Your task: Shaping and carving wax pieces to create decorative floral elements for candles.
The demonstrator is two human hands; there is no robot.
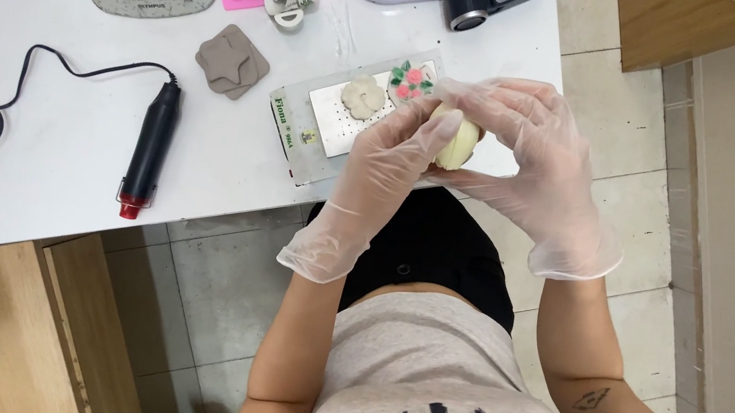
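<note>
Cream-coloured moulded piece [458, 144], rounded and somewhat elongated, is being held in the air just over the near edge of the white table [24, 142], between both gloved hands. Its long axis is running roughly upright in the head view, tilting slightly toward the right hand.

Left hand [382, 175] is reaching up from below and to the left; its fingers are lying close together and pressing against the piece's left face, thumb tip touching near the top. Right hand [531, 164] is cupping over the piece from above and to the right, fingers curled round the far side, hiding much of it. Both hands are in contact; neither is nearer than the other.

Just beyond the hands, a small metal plate device [326, 126] is lying on the table, carrying a pale flower-shaped casting [363, 98] and a painted floral piece [410, 81]. Well to the left, a black corded heat tool [151, 143] is resting flat.
</note>
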